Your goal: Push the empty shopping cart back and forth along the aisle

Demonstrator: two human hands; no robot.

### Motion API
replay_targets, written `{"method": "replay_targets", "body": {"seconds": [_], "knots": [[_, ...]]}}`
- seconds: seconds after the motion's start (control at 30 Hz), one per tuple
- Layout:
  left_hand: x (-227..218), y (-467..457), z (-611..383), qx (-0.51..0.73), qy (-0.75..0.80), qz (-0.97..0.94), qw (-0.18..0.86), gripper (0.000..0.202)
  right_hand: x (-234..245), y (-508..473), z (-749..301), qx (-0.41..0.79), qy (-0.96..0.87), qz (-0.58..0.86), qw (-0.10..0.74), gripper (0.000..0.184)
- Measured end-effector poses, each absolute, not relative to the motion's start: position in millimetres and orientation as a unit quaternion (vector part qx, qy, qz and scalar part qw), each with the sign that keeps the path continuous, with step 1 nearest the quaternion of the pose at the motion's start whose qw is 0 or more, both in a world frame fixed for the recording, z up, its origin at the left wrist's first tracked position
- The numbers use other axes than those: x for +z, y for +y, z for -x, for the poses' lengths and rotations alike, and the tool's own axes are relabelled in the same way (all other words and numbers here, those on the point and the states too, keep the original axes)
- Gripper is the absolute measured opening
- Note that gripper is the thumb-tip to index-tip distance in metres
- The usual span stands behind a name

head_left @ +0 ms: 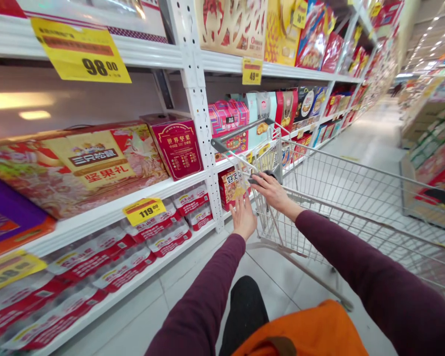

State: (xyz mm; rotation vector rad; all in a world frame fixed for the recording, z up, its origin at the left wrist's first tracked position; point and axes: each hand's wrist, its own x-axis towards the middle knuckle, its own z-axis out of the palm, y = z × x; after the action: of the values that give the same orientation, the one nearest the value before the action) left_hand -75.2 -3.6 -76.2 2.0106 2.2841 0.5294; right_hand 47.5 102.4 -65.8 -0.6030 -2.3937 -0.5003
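Observation:
A metal wire shopping cart (341, 210) stands at an angle beside the shelves, its grey handle bar (243, 131) towards the shelf side. My right hand (272, 192) rests on the cart's back end, with its fingers bent over the frame by a dark plastic piece. Lower and to the left, my left hand (244, 218) has its fingers spread and holds nothing. It is close to the cart's back end; whether the fingertips touch the wire I cannot tell. Behind it, a red snack box (230, 185) sits on a low shelf.
White shelving (193, 99) runs along the left, carrying gift boxes, such as a large nut gift box (96, 160), and red-labelled bottle packs (111, 252). Yellow price tags hang from its edges. A stacked display (435, 148) stands across the aisle. Tiled floor (193, 282) lies below.

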Motion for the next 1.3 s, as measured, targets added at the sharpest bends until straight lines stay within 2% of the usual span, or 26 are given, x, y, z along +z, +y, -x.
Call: {"method": "replay_targets", "body": {"seconds": [0.37,0.53,0.7,0.97,1.3], "knots": [[-60,0,50,0.173,0.709,-0.683,-0.006,0.073,-90,65,-157,-0.208,-0.845,0.352,0.346,0.039],[-42,15,19,0.172,0.672,-0.719,-0.040,0.071,-84,59,-126,-0.211,-0.814,0.423,0.337,0.039],[-33,31,-6,0.164,0.649,-0.740,-0.060,0.069,-79,69,-133,-0.188,-0.835,0.426,0.294,0.039],[-39,50,-25,0.126,0.624,-0.769,-0.060,0.070,-115,33,-262,-0.200,-0.772,0.471,0.377,0.041],[-39,52,-46,0.083,0.605,-0.785,-0.104,0.069,-96,59,-214,-0.188,-0.754,0.520,0.354,0.034]]}}
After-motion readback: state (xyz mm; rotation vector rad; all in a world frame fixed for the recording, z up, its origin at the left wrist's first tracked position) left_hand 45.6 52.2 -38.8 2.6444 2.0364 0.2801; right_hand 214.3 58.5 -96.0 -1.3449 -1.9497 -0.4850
